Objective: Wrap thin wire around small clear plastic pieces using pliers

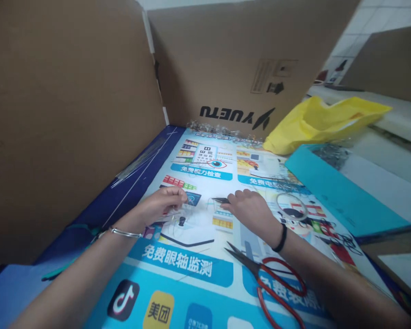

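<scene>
My left hand (162, 203) rests on a printed poster (192, 269) that covers the table, its fingers pinched together on something thin that I cannot make out. A silver bangle sits on that wrist. My right hand (248, 210) lies a little to the right, closed on a small dark pointed tool (221, 200) whose tip points left toward the other hand. A black band circles the right wrist. Thin wires lie on the poster between and below the hands.
Red-handled scissors (272, 283) lie on the poster near my right forearm. A clear tape ring (292, 205) sits to the right. Cardboard walls (71, 114) stand at the left and back. A yellow plastic bag (315, 123) and a teal sheet (332, 192) lie at the right.
</scene>
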Action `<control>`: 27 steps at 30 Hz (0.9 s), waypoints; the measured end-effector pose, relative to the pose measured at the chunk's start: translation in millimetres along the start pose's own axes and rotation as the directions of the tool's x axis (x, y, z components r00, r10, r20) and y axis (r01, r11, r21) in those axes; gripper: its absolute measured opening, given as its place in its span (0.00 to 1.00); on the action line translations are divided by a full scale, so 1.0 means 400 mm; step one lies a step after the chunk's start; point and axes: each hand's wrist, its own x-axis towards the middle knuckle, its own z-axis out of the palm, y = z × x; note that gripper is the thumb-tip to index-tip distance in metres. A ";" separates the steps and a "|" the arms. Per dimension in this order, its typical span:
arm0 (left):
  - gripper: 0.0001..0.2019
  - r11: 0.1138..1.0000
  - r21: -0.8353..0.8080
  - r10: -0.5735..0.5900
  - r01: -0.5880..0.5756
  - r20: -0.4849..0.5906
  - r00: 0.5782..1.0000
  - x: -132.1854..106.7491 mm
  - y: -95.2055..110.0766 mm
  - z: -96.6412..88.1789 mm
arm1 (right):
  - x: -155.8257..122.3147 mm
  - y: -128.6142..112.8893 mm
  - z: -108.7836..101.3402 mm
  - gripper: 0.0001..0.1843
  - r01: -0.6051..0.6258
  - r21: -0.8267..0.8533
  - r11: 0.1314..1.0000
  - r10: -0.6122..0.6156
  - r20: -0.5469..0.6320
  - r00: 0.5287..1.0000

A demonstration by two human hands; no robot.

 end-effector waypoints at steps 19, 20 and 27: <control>0.10 0.997 0.049 -0.065 0.058 0.161 0.985 0.086 -0.023 0.178 | -0.043 0.043 -0.009 0.17 -0.088 0.075 0.993 0.096 -0.102 0.990; 0.10 0.998 0.039 -0.054 0.048 0.174 0.983 0.086 -0.024 0.173 | -0.041 0.044 -0.002 0.18 -0.103 0.106 0.989 0.112 -0.082 0.990; 0.10 0.998 -0.059 -0.002 0.017 0.241 0.970 0.067 -0.016 0.155 | -0.021 0.063 0.036 0.24 -0.052 0.539 0.841 0.046 0.023 0.999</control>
